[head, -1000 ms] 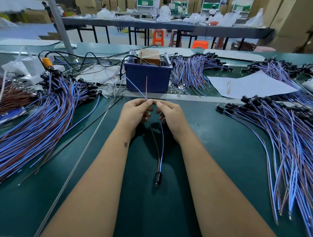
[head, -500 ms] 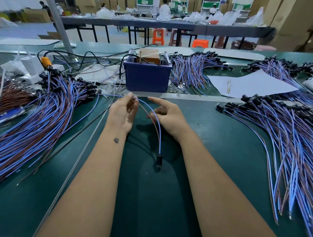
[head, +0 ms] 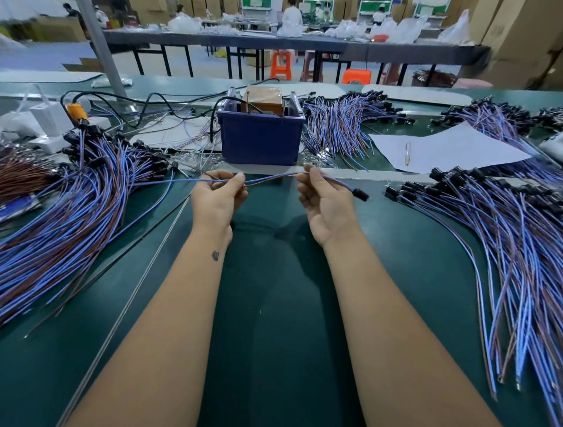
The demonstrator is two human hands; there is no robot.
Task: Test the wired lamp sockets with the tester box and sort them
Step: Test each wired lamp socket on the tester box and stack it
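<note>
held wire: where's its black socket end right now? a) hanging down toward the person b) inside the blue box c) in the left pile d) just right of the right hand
d: the socket sticks out past the right hand, while the left hand pinches the wire stretched level between both hands.

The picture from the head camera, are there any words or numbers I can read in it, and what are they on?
No text can be read anywhere.
Green signs at the far back: too blurred to read.
White paper on the table: shows no writing.
Blue tester box: no label showing.
Mark on the left wrist: a small shape, not a word.
</note>
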